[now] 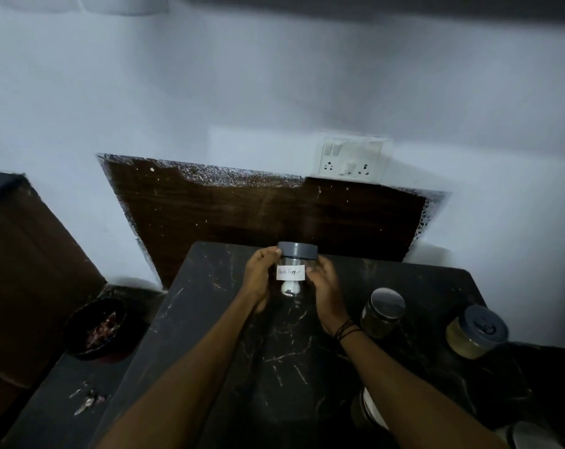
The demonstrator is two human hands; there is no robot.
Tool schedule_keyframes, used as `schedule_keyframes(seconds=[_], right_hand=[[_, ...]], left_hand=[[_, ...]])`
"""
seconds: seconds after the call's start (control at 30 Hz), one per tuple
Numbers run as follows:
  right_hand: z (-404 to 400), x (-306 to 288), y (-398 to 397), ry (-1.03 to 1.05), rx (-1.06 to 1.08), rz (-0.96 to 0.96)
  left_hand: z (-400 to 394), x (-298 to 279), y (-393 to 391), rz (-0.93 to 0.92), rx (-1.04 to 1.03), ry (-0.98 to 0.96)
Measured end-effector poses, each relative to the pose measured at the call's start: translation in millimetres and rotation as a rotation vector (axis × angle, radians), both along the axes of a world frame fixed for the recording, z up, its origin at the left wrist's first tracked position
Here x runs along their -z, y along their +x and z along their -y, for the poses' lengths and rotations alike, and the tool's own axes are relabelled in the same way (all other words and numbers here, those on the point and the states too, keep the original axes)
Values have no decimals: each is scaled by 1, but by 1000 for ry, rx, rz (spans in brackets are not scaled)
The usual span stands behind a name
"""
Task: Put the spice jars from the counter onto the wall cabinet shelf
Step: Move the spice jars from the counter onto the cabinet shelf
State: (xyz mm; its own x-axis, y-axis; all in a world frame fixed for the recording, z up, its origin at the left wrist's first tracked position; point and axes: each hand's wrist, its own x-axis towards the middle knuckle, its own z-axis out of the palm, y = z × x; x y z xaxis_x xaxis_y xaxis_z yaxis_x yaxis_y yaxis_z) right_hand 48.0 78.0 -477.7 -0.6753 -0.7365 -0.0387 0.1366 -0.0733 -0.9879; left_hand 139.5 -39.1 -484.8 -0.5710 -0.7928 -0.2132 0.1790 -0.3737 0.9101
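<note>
Both hands hold a clear glass jar with a grey lid (293,270) over the black marble counter (284,358): left hand (258,280) and right hand (326,290) grip opposite sides. White label faces camera, handwriting reads roughly "Black Pepper". Two more grey-lidded jars stand to the right: one with greenish contents (382,314), one with yellow powder (475,332). White wall switchboard (352,157) above. Dark bowl (95,328) at left.

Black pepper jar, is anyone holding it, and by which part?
Yes. Both hands, left hand and right hand, grip the black pepper jar by its clear sides, below the grey lid.
</note>
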Motion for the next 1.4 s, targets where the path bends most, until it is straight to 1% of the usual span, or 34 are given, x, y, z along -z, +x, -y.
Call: schedule_keyframes(seconds=[0.07,0.13,0.37,0.43,0.53,0.67,0.8,0.9,1.03,1.17,1.4], right_hand=[[3,-14,-3,-33,-9,-19],[5,-41,-7,-91,-4,-61],[23,-164,-31,-291,9,-275],[26,-191,-37,-321,28,-301],[25,-244,-42,-404,75,-373],[20,-305,-47,-513,99,-410],[16,-364,-49,-630,135,-517],[21,-405,-52,-682,188,-605],[36,-452,-65,-660,312,-639],[57,-481,-88,-531,448,-647],[89,-490,-127,-290,444,-749]], left_hand=[[3,-15,-2,-20,-19,-28],[6,-44,-5,-88,-28,-76],[15,-181,-24,-313,-54,-278],[17,-209,-28,-315,-53,-348],[18,-268,-31,-364,-92,-490],[12,-334,-30,-395,-118,-670],[2,-389,-34,-490,-243,-788],[0,-429,-46,-560,-319,-796],[8,-469,-68,-509,-356,-886],[25,-490,-89,-433,-323,-906],[57,-500,-124,-138,-293,-875]])
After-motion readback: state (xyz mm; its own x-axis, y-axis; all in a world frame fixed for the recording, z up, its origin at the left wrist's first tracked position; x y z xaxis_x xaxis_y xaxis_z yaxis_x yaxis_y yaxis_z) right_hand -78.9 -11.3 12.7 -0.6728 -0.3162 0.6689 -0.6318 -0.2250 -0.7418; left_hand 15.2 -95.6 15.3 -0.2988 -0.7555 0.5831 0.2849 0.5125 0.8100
